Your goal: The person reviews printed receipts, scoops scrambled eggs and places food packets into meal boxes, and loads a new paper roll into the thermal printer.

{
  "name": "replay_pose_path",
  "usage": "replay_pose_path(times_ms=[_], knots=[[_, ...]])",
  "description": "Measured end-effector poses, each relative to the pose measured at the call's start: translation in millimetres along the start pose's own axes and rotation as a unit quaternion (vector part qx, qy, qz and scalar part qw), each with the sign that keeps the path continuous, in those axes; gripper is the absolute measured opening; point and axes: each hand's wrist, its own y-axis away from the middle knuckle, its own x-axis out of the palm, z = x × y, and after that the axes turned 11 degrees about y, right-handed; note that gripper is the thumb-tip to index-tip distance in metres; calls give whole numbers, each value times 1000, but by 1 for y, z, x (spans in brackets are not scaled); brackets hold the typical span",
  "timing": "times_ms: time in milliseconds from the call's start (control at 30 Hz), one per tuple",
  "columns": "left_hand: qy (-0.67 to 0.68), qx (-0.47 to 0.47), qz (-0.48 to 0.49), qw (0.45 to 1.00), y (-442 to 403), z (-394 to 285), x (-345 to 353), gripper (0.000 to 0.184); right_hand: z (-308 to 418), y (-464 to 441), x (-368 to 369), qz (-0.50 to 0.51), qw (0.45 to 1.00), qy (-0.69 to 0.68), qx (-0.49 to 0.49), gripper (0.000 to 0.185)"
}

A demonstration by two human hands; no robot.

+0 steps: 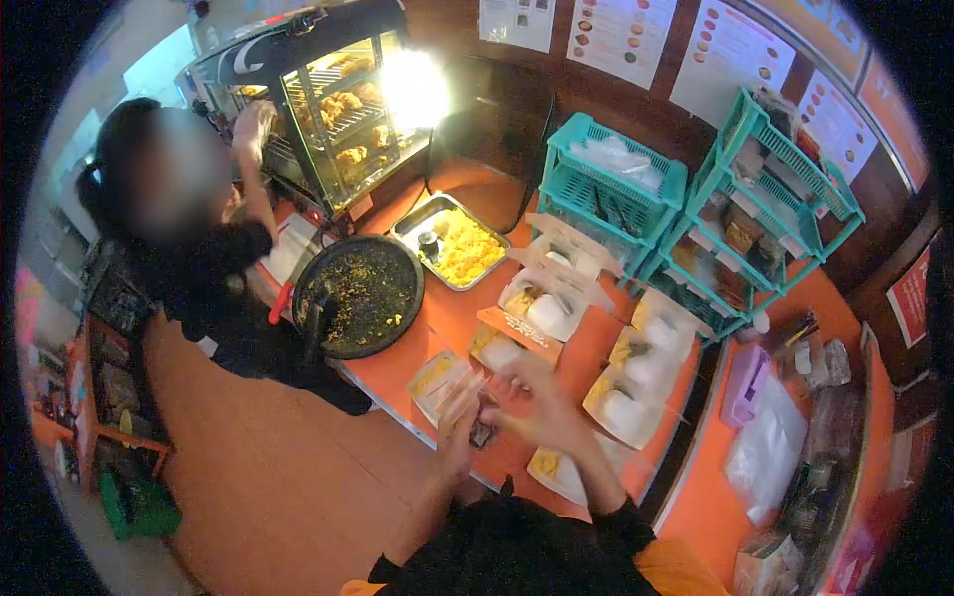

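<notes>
My left hand (459,417) and my right hand (535,405) are close together over the front of the orange table (397,372). Their fingers are bent around something small and clear that is too blurred to name. Beneath and beside them are open paper food boxes, one (434,382) with yellow food at the left and another (494,348) just behind. A box (559,477) lies near my right forearm. Further right, several boxes (624,417) hold white rounded mounds and yellow food. A box with orange sides (545,313) stands behind.
A dark round pan (360,295) and a metal tray (452,241) of yellow food stand at the back left. A co-worker (199,238) reaches to a lit glass cabinet (343,119). Teal baskets (616,189) stand behind; a purple object (745,385) lies right.
</notes>
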Motion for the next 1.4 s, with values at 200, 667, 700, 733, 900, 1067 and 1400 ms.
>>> replay_pose_path(times_ms=[200, 667, 700, 733, 900, 1067, 1400], knots=[[-58, -28, -70, 996, 31, -17, 3, 37, 0, 7, 28, -118, 992, 2, 34, 9], [-166, 27, -50, 985, 74, -36, -59, 22, -118, -53, 71, 55, 969, 177, 162, 16], [-166, 26, -49, 985, 77, -33, -59, 22, -137, -54, 81, 8, 970, 174, 172, 18], [-145, 32, -58, 987, 78, -29, -56, 22, -152, -58, 87, -41, 968, 171, 178, 20], [-127, 9, -72, 989, 87, -37, -42, 18, -163, -83, 75, -143, 952, 238, 131, 25], [-3, 17, -23, 1000, 66, -26, -58, 31, -25, -36, 49, -72, 992, 88, 57, 22], [60, 23, -99, 993, 77, -46, -78, 33, 42, 24, 132, -38, 998, -48, -2, 11]])
